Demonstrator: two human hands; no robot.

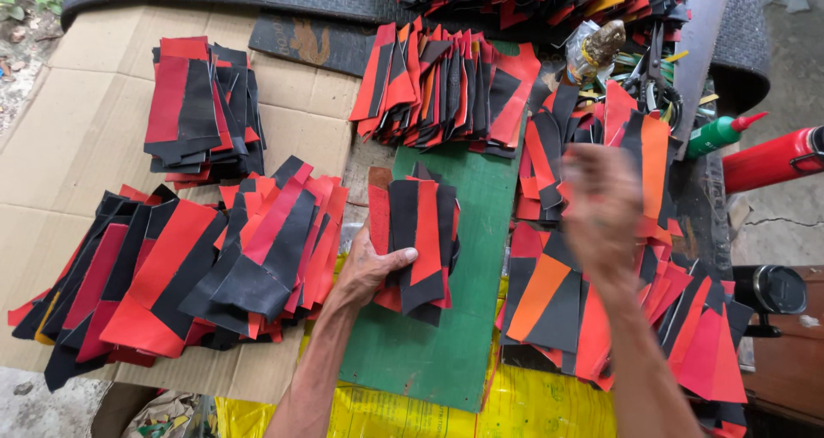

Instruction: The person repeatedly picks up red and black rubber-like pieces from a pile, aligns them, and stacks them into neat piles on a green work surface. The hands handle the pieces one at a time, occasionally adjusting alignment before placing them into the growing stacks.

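The tabletop (pixel 51 146) is covered by a flattened sheet of tan corrugated cardboard, matte and creased at its fold lines. On it, to the left, lies a broad fan of red-and-black synthetic leather strips (pixel 172 275), smooth and faintly glossy, cut as long tapering panels; a smaller squared stack of the same pieces (pixel 202 112) sits behind it. To the right, a looser heap of red, orange and black panels (pixel 601 309) runs down the edge.

In the middle is a dark green rectangular board (pixel 446 335), flat with a worn surface, overlapping a yellow plastic sack (pixel 515 408). On the board rests the small bundle of red and black strips (pixel 416 241). The left hand (pixel 369 266) lies against the bundle's left edge, thumb pressed over the top piece, clamping it flat. The right hand (pixel 601 206) is blurred above the right heap; whether its grip is closed or released cannot be told.

As a judgement: the slick panels could slide and skew the bundle if the thumb's pressure eases, and the overhanging right heap could spill off the edge if brushed.

Further right stand a red metal cylinder (pixel 772 159) and a green bottle with a red nozzle (pixel 721 133).
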